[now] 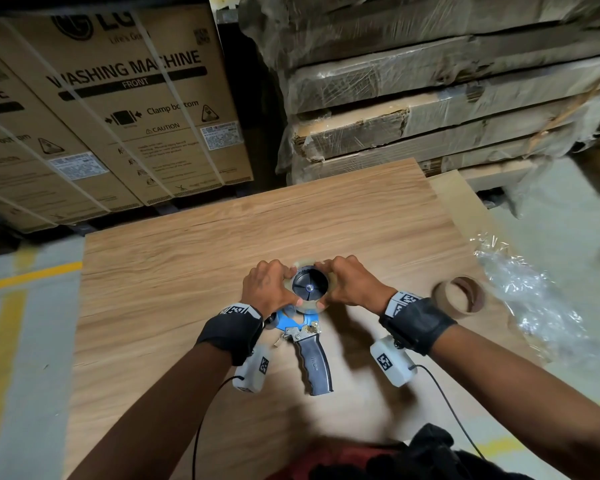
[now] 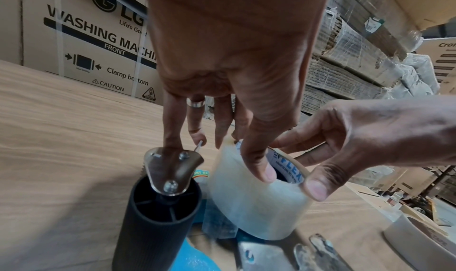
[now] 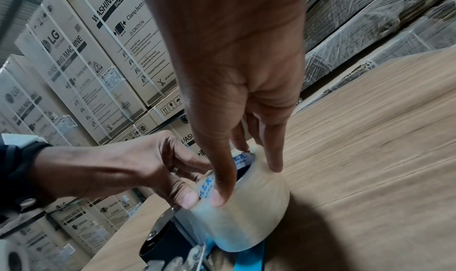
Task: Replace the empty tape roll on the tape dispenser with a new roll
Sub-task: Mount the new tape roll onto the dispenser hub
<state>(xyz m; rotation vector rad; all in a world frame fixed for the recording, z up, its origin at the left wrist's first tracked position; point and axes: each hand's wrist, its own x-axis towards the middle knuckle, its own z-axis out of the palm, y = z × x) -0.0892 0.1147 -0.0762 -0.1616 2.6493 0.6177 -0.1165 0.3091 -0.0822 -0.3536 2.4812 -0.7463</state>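
A new roll of clear tape (image 1: 307, 307) sits over the black hub of the tape dispenser (image 1: 314, 365), which lies flat on the wooden table (image 1: 187, 271) with its grey handle towards me. My left hand (image 1: 284, 285) grips the roll's left rim and my right hand (image 1: 328, 285) grips its right rim. In the left wrist view the left thumb (image 2: 266, 169) lies on the roll (image 2: 254, 207), beside the dispenser's black roller (image 2: 158, 226). In the right wrist view the right thumb (image 3: 219, 195) and fingers straddle the roll (image 3: 254, 216). The empty cardboard core (image 1: 459, 297) lies to the right.
Crumpled clear plastic wrap (image 1: 520, 292) lies at the table's right edge past the core. Washing machine cartons (image 1: 118, 109) stand behind the table at the left, and wrapped flat cardboard stacks (image 1: 447, 98) at the back right. Bare floor with yellow lines (image 1: 25, 282) lies to the left.
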